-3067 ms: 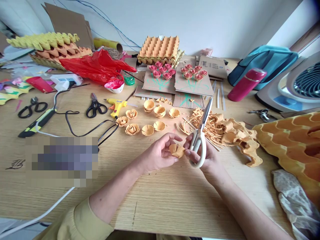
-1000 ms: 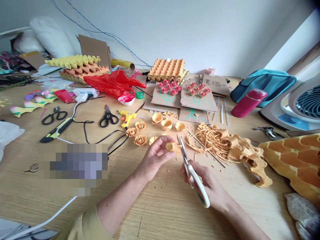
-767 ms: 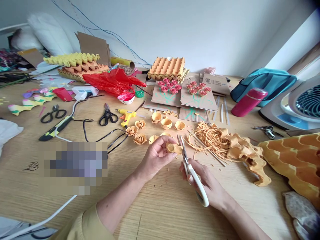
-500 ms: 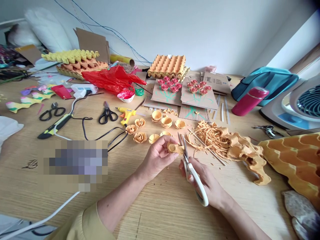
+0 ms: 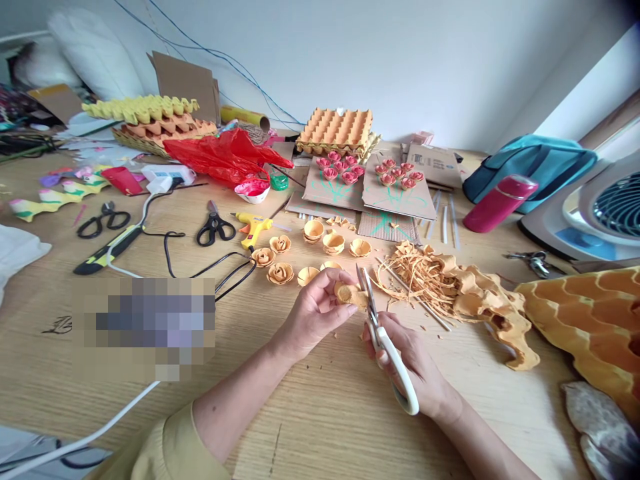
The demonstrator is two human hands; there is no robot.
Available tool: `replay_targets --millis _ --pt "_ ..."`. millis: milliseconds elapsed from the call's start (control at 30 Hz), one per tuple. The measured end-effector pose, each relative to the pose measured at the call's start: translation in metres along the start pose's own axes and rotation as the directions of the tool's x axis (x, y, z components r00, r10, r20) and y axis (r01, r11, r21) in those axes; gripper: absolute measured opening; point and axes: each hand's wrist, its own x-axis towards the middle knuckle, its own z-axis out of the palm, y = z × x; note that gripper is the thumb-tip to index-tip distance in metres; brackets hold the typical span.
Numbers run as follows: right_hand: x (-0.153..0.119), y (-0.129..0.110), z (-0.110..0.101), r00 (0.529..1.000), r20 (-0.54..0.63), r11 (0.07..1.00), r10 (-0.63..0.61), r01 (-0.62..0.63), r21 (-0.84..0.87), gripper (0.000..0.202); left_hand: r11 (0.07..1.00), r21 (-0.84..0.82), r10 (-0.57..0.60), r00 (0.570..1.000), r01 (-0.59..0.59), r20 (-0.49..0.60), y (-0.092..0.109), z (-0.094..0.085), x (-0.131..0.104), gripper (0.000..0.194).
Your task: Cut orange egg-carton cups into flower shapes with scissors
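Between the thumb and fingers of my left hand [image 5: 317,307] is a small orange egg-carton cup [image 5: 349,294], its round base turned toward me. My right hand [image 5: 407,357] grips white-handled scissors [image 5: 397,367], whose blades point up and away at the cup's right edge. The blades stand slightly apart there; whether they bite into the card I cannot tell. Just beyond my hands lie several cut cups [image 5: 333,244] and several rolled carton roses [image 5: 281,273]. To the right sits a heap of thin carton strips [image 5: 423,277] beside torn carton scraps [image 5: 493,293].
A yellow glue gun [image 5: 253,229], black scissors [image 5: 215,225] and a box cutter [image 5: 110,250] lie to the left with looping cables. Cardboard panels with pink flowers [image 5: 397,187] stand behind. A pink flask [image 5: 501,203], a fan [image 5: 613,207] and an egg tray [image 5: 590,320] are at the right.
Almost nothing differs. My hands, the cup and the scissors keep nearly the same position, and the view has shifted very slightly.
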Motion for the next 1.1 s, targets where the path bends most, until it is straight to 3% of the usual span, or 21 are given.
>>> replay_targets --millis 700,1100 --pt "-0.003 0.002 -0.0022 1.0 -0.015 1.0 -0.005 0.005 0.001 0.04 0.997 -0.066 -0.03 0.998 0.026 -0.053 -0.0005 -0.0056 -0.0018 0.038" --pt "0.0003 -0.0006 -0.0032 0.999 0.031 0.999 -0.024 0.026 -0.042 0.03 1.0 -0.013 0.001 1.0 -0.001 0.003 0.0037 -0.0074 0.0007 0.036"
